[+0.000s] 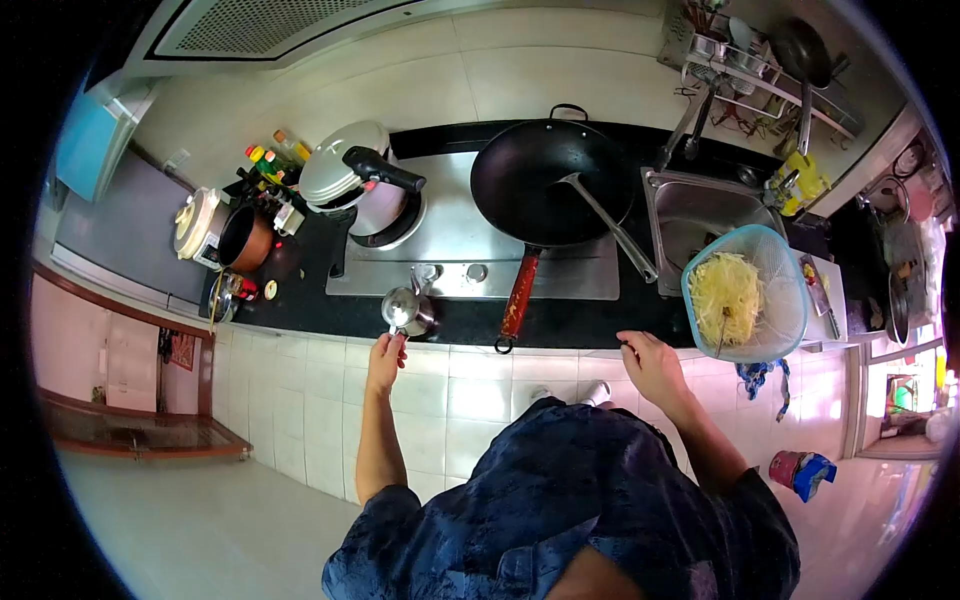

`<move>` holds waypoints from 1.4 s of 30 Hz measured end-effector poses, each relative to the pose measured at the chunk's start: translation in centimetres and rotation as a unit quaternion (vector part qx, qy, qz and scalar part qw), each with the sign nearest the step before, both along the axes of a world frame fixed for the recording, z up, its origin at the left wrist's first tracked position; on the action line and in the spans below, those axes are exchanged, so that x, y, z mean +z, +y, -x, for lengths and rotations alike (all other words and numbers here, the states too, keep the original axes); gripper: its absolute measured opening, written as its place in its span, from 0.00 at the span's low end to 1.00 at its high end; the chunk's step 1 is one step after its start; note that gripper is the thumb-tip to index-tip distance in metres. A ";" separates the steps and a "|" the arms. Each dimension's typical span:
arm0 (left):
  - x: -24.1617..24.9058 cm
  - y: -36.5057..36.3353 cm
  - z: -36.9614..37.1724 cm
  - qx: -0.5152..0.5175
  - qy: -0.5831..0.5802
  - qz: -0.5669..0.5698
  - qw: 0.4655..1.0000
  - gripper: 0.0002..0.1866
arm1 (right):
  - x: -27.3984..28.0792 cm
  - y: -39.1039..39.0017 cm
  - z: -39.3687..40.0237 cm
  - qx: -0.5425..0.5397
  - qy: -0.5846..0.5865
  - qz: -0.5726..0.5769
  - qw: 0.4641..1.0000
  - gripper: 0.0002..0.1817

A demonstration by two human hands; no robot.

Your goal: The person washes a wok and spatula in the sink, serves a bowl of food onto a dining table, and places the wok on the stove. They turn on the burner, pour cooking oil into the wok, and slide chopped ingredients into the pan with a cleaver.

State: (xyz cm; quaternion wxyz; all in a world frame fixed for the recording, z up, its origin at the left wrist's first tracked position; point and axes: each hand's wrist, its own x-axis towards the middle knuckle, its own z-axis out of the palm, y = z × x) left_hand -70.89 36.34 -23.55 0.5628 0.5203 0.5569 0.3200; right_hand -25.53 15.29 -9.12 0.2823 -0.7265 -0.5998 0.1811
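Note:
My left hand is closed round the handle of a small metal pot, which is at the front edge of the black counter. The pot is shiny, with a round lid and what looks like a spout towards the stove. My right hand hovers by the counter edge, fingers loosely apart, with nothing visible in it. A black wok sits on the right burner, its red handle pointing at me. A metal spatula rests in the wok, its handle leaning over the right rim.
A pressure cooker stands on the left burner. To the right, a blue basket of pale shreds stands beside the sink. A knife lies on a white board. Several bottles and a brown pot crowd the left end.

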 end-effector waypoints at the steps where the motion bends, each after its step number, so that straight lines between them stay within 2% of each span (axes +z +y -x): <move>1: -0.1 -0.3 -0.4 0.011 -0.004 -0.017 1.000 0.13 | 0.0 0.1 -0.1 -0.001 -0.010 -0.021 1.000 0.11; 4: 0.0 -0.8 -1.0 0.011 0.010 -0.052 0.999 0.14 | 0.6 1.5 -0.5 -0.015 -0.043 -0.079 0.996 0.11; 6: 0.2 -1.2 -1.5 0.017 0.018 -0.054 0.998 0.15 | 1.0 3.0 -1.3 -0.035 -0.118 -0.148 0.981 0.14; 8: 1.0 -1.5 -2.0 0.009 0.037 -0.060 0.997 0.15 | 1.9 5.0 -2.1 -0.047 -0.180 -0.161 0.969 0.18; 9: 1.2 -1.6 -2.2 0.006 0.035 -0.065 0.997 0.15 | 1.7 5.9 -2.6 -0.054 -0.187 -0.125 0.973 0.23; 12: 2.0 -1.8 -2.6 -0.003 0.033 -0.077 0.996 0.15 | 0.7 8.6 -3.6 -0.082 -0.251 -0.114 0.958 0.29; 13: 2.4 -1.8 -2.8 -0.007 0.032 -0.080 0.996 0.15 | 0.1 9.4 -3.9 -0.089 -0.284 -0.092 0.950 0.34; 16: 4.3 -2.2 -3.6 -0.022 0.039 -0.105 0.993 0.15 | -0.6 11.4 -4.5 -0.090 -0.281 -0.005 0.955 0.37; 20: 7.3 -2.6 -5.4 -0.036 0.053 -0.133 0.989 0.15 | -3.9 13.8 -6.5 -0.085 -0.317 0.027 0.944 0.26; 23: 8.6 -2.4 -6.3 -0.046 0.066 -0.147 0.986 0.15 | -3.8 14.0 -7.6 -0.105 -0.293 -0.008 0.950 0.21; 26: 10.2 -2.3 -7.3 -0.057 0.088 -0.163 0.981 0.15 | -3.3 13.6 -8.7 -0.129 -0.202 -0.001 0.971 0.19; 30: 12.0 -1.5 -8.5 -0.074 0.085 -0.162 0.980 0.14 | -0.4 12.4 -9.3 -0.130 -0.156 0.040 0.978 0.20; 34: 13.9 -0.6 -9.8 -0.088 0.112 -0.172 0.975 0.14 | 0.9 11.7 -9.6 -0.129 -0.170 0.045 0.976 0.21; 42: 17.6 0.5 -12.2 -0.108 0.134 -0.192 0.966 0.15 | -0.2 11.6 -10.3 -0.137 -0.145 0.045 0.979 0.20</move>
